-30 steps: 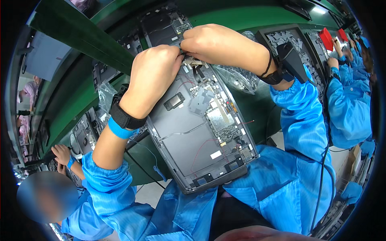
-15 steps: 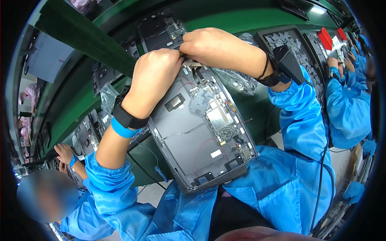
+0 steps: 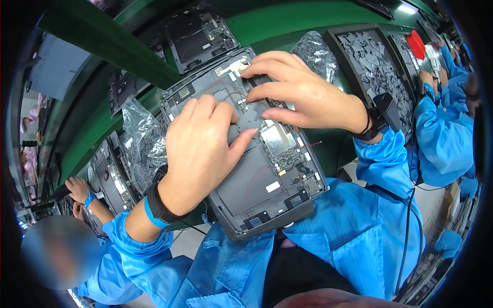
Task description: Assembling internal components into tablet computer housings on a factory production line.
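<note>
An opened flat electronic device housing (image 3: 246, 179) rests tilted before me, its near end close to my blue jacket. Inside are a circuit board (image 3: 295, 167), thin red wires and dark rectangular parts along the near edge. A grey, irregularly cut pad (image 3: 250, 118) lies over part of the board. My left hand (image 3: 203, 138) is above the housing's left middle, fingers bent and thumb apart, close to the pad. Over the board's far right, my right hand (image 3: 295, 92) has its fingers spread, thumb near the pad. Neither hand shows anything held; the surface beneath both is hidden.
A similar opened housing (image 3: 200, 38) lies beyond mine on the green bench (image 3: 267, 20). Clear bags stand left (image 3: 141, 146) and far right (image 3: 318, 54). A black tray (image 3: 334, 43) holds grey cut pieces. A green post (image 3: 110, 46) slants in; co-workers sit on both sides.
Both hands have left the housing's far edge and come nearer, over its middle and board. Their fingers have spread. The far corners of the housing now show.
</note>
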Action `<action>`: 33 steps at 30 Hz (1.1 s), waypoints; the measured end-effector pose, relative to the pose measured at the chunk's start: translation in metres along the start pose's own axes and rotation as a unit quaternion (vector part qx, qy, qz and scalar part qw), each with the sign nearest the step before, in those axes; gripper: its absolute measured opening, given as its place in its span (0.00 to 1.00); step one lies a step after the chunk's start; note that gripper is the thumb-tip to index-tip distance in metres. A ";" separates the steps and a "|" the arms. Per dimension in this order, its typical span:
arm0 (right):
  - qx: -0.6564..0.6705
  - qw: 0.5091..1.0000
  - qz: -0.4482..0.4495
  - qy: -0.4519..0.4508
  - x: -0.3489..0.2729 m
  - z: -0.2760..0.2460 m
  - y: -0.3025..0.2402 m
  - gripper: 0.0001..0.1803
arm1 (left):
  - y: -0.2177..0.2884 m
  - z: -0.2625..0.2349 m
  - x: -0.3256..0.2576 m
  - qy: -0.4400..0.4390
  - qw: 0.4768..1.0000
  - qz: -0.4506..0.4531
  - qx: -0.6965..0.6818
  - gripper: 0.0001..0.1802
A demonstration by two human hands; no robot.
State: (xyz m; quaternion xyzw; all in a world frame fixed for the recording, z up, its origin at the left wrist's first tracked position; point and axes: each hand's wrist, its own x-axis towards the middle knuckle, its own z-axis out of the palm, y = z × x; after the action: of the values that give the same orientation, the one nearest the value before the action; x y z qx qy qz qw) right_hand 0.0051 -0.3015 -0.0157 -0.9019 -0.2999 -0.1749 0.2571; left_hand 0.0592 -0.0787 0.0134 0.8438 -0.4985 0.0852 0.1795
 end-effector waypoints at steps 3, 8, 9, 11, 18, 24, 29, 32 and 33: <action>0.006 0.999 0.019 0.042 -0.004 0.001 0.000 0.17 | -0.005 -0.002 0.003 -0.010 0.997 -0.034 -0.076 0.12; -0.044 0.995 -0.048 0.076 -0.006 -0.003 0.005 0.21 | -0.032 -0.008 0.028 -0.116 0.895 -0.177 -0.393 0.07; -0.115 0.982 -0.097 0.113 -0.003 -0.001 0.006 0.20 | -0.037 -0.008 0.033 -0.127 0.883 -0.179 -0.414 0.08; -0.158 0.966 -0.154 0.132 0.002 0.003 0.010 0.17 | -0.039 -0.016 0.042 -0.165 0.865 -0.202 -0.429 0.10; -0.268 0.911 -0.215 0.227 0.010 0.001 0.010 0.13 | -0.053 -0.007 0.059 -0.006 0.976 -0.074 -0.204 0.12; -0.330 0.926 -0.112 0.142 0.019 0.008 0.012 0.15 | -0.063 0.008 0.062 -0.040 0.995 -0.052 -0.072 0.08; -0.329 0.934 -0.052 0.127 0.023 0.014 0.005 0.07 | -0.059 0.008 0.069 -0.030 0.999 -0.027 0.009 0.07; -0.353 0.933 -0.037 0.057 0.026 0.013 -0.001 0.04 | -0.062 0.012 0.071 -0.022 0.999 -0.013 0.029 0.08; -0.351 0.934 -0.037 0.057 0.027 0.012 0.000 0.04 | -0.062 0.012 0.070 -0.023 0.999 -0.014 0.029 0.08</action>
State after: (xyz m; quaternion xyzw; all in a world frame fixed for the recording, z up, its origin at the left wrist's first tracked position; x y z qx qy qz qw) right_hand 0.0276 -0.2822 -0.0127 -0.9116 -0.2370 -0.3293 -0.0660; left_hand 0.1467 -0.1128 0.0118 0.8573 -0.4879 0.0778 0.1444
